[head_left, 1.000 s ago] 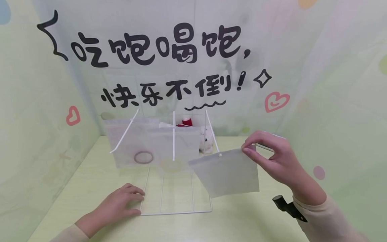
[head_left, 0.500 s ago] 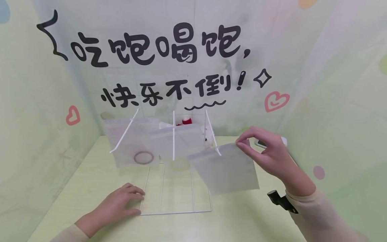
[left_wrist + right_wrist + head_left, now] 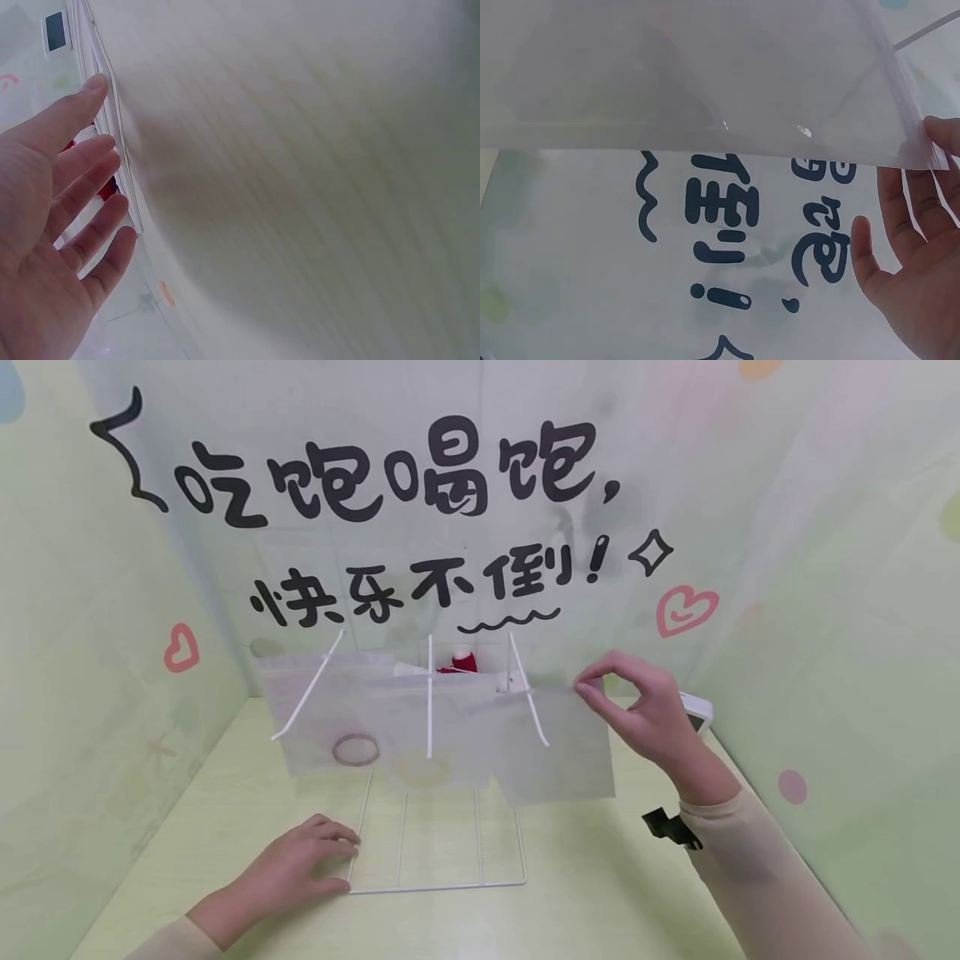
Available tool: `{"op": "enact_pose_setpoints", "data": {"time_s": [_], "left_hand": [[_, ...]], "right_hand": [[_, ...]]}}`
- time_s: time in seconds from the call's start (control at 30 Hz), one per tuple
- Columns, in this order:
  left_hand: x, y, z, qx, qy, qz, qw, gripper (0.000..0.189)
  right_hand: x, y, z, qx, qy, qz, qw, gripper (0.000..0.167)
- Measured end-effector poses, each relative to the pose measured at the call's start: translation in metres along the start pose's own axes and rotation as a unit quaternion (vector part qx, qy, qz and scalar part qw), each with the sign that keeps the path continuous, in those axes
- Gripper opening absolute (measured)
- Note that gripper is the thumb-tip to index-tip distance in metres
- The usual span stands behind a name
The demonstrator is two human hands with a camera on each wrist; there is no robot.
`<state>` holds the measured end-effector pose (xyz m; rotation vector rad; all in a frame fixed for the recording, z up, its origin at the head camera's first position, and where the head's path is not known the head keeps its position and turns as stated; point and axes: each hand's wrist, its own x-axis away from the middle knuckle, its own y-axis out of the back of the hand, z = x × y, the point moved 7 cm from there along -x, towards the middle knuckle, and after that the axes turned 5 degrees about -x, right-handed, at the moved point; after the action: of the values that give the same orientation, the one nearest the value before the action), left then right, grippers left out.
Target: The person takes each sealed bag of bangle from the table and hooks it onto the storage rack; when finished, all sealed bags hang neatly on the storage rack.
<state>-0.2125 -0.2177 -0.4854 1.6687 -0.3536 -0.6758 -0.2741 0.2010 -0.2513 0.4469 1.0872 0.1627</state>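
Note:
My right hand [image 3: 645, 710] pinches the top right corner of a translucent zip bag [image 3: 558, 756], thumb against fingertips. The bag hangs at the right prong [image 3: 534, 706] of a white wire rack [image 3: 442, 887]; in the right wrist view the bag [image 3: 705, 75] spreads out flat, its contents not discernible. At the rack base's left side, my left hand [image 3: 288, 864] touches the wire with loosely bent fingers. The left wrist view shows that hand [image 3: 45, 202] with its fingers apart. Two more bags hang on the rack: a left bag [image 3: 315, 702] and a middle bag [image 3: 457, 727].
A brown ring [image 3: 356, 749] shows at the left bag, a pale yellow ring [image 3: 423, 770] at the middle one. Behind the rack is a red and white item [image 3: 463, 662]. A white device [image 3: 697, 710] stands back right. Printed cloth walls surround the pale table [image 3: 600, 910].
My right hand has moved up, left and away from me with the bag, whose top edge now lies higher along the right prong. My left hand has stayed in place.

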Motion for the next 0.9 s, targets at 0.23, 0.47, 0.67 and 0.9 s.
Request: {"op": "enact_pose_setpoints", "data": {"time_s": [0.23, 0.47, 0.67, 0.9], "left_hand": [[0.0, -0.001, 0.0, 0.0, -0.005, -0.005, 1.0, 0.039], [0.0, -0.002, 0.0, -0.001, -0.008, -0.01, 0.9999, 0.038], [0.0, -0.001, 0.0, -0.003, -0.008, -0.011, 0.9999, 0.038], [0.0, -0.001, 0.001, -0.01, -0.009, -0.012, 0.9998, 0.039]], "right_hand": [[-0.008, -0.005, -0.018, -0.006, -0.013, -0.007, 0.9999, 0.021], [-0.013, -0.011, -0.028, 0.014, -0.028, -0.012, 0.9994, 0.016], [-0.019, -0.014, -0.01, 0.019, -0.045, -0.014, 0.9987, 0.012], [-0.018, -0.013, -0.007, 0.009, -0.082, -0.009, 0.9965, 0.013]]}}
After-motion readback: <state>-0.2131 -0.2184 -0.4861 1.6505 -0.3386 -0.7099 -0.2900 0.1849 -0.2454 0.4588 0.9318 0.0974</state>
